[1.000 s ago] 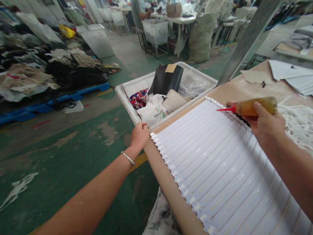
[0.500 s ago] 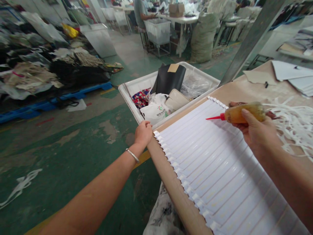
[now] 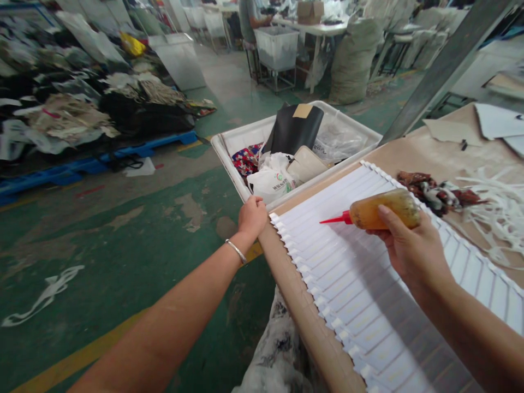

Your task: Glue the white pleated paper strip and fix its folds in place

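Observation:
My right hand (image 3: 413,245) is wrapped round a glue bottle (image 3: 382,210) with amber contents and a thin red nozzle. The bottle is tilted nearly flat, its tip pointing left over a long row of overlapping white strips (image 3: 347,267). These strips lie side by side on the brown-covered table (image 3: 282,284), with shiny streaks on some of them. At the table's far left corner, my left hand (image 3: 252,217) is closed over the edge, a silver bangle on its wrist. Its fingertips are partly hidden.
Against the table's far end stands a white bin (image 3: 233,185) holding black sheet material, plastic bags and patterned cloth. A dark bundle (image 3: 442,194) and tangled white strips (image 3: 499,218) lie to the right. A metal post (image 3: 429,71) rises behind. Piled materials rest on a blue pallet (image 3: 155,146).
My right hand has drawn the glue bottle left and nearer over the white strips, uncovering the dark bundle. My left hand stays at the table corner; the view has shifted slightly.

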A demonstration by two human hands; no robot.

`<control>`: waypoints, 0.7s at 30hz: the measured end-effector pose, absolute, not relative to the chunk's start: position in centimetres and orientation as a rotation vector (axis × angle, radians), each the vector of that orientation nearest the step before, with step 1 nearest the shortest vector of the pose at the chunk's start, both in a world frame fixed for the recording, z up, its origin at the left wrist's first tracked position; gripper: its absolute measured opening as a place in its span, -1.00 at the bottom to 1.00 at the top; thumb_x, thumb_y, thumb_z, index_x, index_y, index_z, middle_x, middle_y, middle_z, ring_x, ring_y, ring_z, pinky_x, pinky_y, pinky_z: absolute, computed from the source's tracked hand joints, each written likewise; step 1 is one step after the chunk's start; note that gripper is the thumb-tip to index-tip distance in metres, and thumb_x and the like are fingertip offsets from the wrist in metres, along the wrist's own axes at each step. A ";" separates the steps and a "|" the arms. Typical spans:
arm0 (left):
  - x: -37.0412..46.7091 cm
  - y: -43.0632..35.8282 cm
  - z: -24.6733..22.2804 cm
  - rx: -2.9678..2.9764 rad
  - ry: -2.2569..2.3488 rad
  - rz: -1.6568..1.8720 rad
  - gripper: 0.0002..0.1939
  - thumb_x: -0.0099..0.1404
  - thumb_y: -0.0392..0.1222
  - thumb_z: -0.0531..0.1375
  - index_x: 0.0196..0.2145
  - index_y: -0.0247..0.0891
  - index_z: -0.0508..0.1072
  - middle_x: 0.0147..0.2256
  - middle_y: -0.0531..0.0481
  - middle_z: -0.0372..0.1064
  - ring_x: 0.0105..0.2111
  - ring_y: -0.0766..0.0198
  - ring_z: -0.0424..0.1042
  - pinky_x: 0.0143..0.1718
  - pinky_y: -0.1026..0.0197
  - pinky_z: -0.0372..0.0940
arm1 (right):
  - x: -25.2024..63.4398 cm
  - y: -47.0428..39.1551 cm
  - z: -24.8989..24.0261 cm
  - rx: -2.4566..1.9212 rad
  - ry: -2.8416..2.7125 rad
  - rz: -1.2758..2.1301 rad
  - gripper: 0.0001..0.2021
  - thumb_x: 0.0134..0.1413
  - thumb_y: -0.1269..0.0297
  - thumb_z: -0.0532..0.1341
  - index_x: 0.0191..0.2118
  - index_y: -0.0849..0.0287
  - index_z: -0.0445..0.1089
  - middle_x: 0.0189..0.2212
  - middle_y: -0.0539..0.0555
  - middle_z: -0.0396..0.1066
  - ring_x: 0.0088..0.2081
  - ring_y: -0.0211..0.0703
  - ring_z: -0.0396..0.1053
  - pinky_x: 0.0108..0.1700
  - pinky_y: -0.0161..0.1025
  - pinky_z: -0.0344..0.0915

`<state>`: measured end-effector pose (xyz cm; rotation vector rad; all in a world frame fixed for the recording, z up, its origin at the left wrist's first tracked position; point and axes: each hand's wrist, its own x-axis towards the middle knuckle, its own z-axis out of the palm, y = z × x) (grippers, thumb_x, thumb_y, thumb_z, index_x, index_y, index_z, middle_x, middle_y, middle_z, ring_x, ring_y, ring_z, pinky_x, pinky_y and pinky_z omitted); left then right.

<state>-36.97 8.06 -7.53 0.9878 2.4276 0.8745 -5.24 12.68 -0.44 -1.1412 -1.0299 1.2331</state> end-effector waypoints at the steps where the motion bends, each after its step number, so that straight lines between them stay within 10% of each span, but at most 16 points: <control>1: -37.0 8.1 -7.5 0.990 2.429 0.875 -0.72 0.55 -0.22 0.12 0.07 -0.28 0.57 0.02 -0.16 0.62 0.05 0.09 0.57 0.15 0.01 0.37 | -5.5 12.2 -0.5 -1.148 -1.047 1.239 -0.43 -0.15 -0.03 0.61 -0.08 0.11 0.45 -0.09 0.11 0.53 -0.22 -0.03 0.55 -0.39 -0.08 0.63; 13: -36.9 8.1 -7.8 0.995 2.447 0.872 -0.60 0.44 -0.24 0.06 0.08 -0.21 0.61 0.00 -0.16 0.65 0.03 0.06 0.60 0.06 0.14 0.39 | -6.2 7.9 -0.3 -1.200 -1.412 0.986 -0.31 -0.08 -0.07 0.58 0.10 0.05 0.35 -0.10 0.06 0.53 -0.13 -0.02 0.52 -0.05 -0.01 0.55; 21: -37.0 8.0 -7.7 1.007 2.444 0.852 -0.62 0.46 -0.23 0.07 0.07 -0.20 0.60 0.02 -0.16 0.65 0.06 0.05 0.59 0.08 0.14 0.38 | 0.4 13.5 1.4 -1.037 -1.435 0.338 -0.07 -0.90 0.16 0.74 -0.14 -0.08 0.41 0.04 0.14 0.41 0.14 0.32 0.42 0.23 0.34 0.42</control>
